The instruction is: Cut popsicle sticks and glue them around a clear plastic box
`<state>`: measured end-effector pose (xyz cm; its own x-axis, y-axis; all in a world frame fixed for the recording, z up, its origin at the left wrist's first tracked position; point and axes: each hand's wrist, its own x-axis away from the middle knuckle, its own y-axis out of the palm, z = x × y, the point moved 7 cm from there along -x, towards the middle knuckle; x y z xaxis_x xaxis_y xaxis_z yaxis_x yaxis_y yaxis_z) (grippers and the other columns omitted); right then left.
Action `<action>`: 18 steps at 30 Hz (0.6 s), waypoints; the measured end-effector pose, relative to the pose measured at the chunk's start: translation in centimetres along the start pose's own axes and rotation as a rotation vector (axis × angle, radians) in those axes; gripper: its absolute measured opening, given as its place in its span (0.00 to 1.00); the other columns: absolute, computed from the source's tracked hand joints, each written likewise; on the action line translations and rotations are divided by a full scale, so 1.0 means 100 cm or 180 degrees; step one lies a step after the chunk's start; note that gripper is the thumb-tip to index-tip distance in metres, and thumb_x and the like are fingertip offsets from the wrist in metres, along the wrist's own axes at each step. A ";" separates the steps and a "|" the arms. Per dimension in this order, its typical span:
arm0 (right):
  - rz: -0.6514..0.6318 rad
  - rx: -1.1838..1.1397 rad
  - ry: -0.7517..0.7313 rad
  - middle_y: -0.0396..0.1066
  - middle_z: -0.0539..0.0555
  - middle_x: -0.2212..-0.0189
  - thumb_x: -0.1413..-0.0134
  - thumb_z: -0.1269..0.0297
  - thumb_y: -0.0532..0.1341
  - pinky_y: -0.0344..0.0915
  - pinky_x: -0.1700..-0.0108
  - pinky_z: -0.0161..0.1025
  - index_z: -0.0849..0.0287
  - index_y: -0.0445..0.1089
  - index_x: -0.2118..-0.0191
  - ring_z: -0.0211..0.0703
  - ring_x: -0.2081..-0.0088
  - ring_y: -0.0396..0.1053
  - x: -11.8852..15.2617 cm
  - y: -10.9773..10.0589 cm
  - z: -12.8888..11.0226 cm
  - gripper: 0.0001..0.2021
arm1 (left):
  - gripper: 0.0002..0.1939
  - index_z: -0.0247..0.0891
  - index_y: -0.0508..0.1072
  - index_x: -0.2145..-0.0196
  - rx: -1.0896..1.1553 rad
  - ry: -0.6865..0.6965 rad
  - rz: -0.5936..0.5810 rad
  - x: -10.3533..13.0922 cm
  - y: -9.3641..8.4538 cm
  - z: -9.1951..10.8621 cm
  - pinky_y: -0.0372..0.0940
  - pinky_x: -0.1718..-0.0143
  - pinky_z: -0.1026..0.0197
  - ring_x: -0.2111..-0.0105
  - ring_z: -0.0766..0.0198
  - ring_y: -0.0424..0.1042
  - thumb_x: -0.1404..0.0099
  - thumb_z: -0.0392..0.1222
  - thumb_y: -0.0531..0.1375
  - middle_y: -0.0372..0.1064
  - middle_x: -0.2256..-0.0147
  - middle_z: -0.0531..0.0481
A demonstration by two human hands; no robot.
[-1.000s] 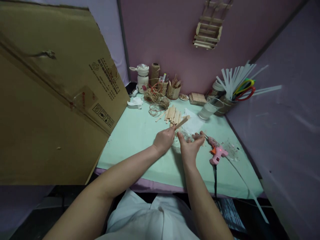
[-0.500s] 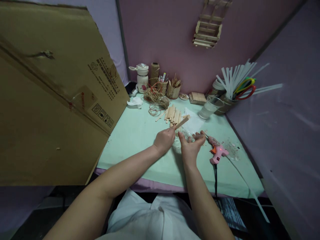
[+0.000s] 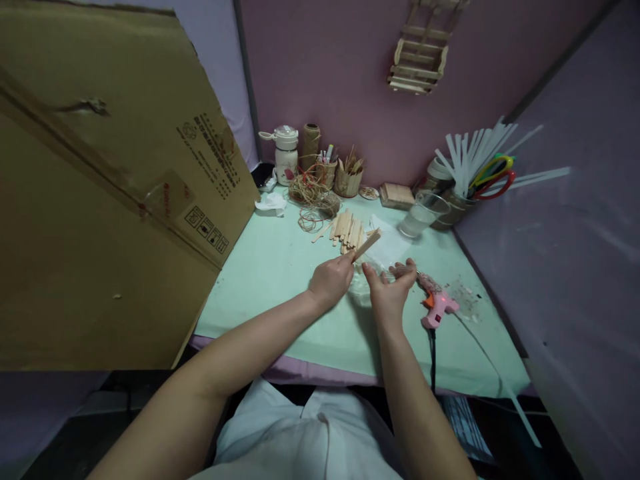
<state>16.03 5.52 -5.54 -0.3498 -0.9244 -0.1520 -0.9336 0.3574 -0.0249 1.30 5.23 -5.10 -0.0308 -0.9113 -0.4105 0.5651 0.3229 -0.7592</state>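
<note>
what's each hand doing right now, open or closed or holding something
Left hand: closed, holding a wooden stick.
Right hand: open, thumb and fingers apart; whether it holds anything cannot be told.

The far wall [image 3: 320, 73] is dull pink-purple, and a dark strip [image 3: 245, 80] runs down at its left edge. The left wall [image 3: 215, 47] and the right wall [image 3: 565, 267] are paler lilac. The table [image 3: 265, 267] has a light green top, with purple cloth [image 3: 315, 371] along its near edge. The floor [image 3: 60, 440] at near left looks dark; the light is dim.
</note>
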 end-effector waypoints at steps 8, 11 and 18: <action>-0.0041 0.0283 0.0061 0.51 0.67 0.42 0.70 0.45 0.72 0.64 0.41 0.55 0.65 0.43 0.34 0.56 0.42 0.57 -0.017 -0.007 -0.003 0.60 | 0.23 0.35 0.70 0.43 0.1083 -0.0265 -0.0020 -0.004 -0.004 -0.009 0.70 0.51 0.57 0.56 0.58 0.78 0.37 0.32 0.58 0.77 0.51 0.42; 0.0011 0.0377 0.0059 0.50 0.68 0.43 0.71 0.44 0.72 0.65 0.43 0.56 0.66 0.45 0.34 0.57 0.44 0.57 -0.015 -0.005 -0.004 0.60 | 0.21 0.35 0.73 0.45 0.1349 -0.0322 -0.0035 -0.004 -0.001 -0.010 0.71 0.52 0.56 0.56 0.57 0.78 0.37 0.33 0.59 0.77 0.52 0.42; -0.0168 0.0442 -0.0006 0.53 0.67 0.45 0.62 0.40 0.67 0.65 0.45 0.57 0.61 0.52 0.37 0.56 0.45 0.58 -0.012 -0.004 -0.004 0.49 | 0.21 0.35 0.75 0.47 0.1763 -0.0603 0.0049 -0.005 0.004 -0.022 0.68 0.47 0.54 0.53 0.56 0.77 0.37 0.31 0.58 0.77 0.51 0.43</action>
<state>16.74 6.41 -4.96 -0.3002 -0.9422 -0.1486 -0.9310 0.3233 -0.1693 -0.28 6.37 -6.31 0.0999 -0.9538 -0.2832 0.9126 0.2012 -0.3558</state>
